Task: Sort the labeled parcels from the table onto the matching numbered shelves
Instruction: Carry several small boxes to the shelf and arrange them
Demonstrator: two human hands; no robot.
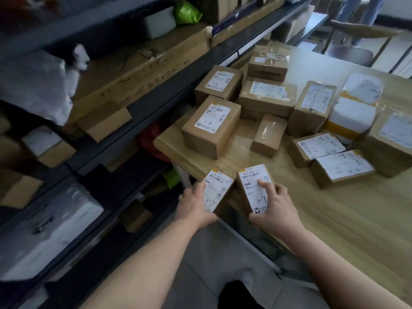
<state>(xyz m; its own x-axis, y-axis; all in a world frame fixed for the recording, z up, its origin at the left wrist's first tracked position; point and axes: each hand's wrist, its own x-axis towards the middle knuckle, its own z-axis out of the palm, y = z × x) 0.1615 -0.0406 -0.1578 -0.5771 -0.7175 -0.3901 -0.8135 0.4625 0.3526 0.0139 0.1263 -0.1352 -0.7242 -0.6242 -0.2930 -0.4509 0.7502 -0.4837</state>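
The place was a parcel sorting room or pickup depot. A tall dark grey metal shelving rack (pixel 160 97) ran along one side, its levels crammed with long flat brown cartons (pixel 142 70), white plastic mailer bags (pixel 38 85) and a crumpled green bag (pixel 186 12). Beside it stood a pale wooden table (pixel 334 219) heaped with brown cardboard boxes (pixel 211 128), most bearing white printed shipping labels with barcodes. Handwritten codes such as "1-6" and "1-7" were inked on the labels, as on a narrow brown carton (pixel 217 190) and a second narrow carton (pixel 254 190) nearest the camera. The grey floor (pixel 211 257) looked tiled.
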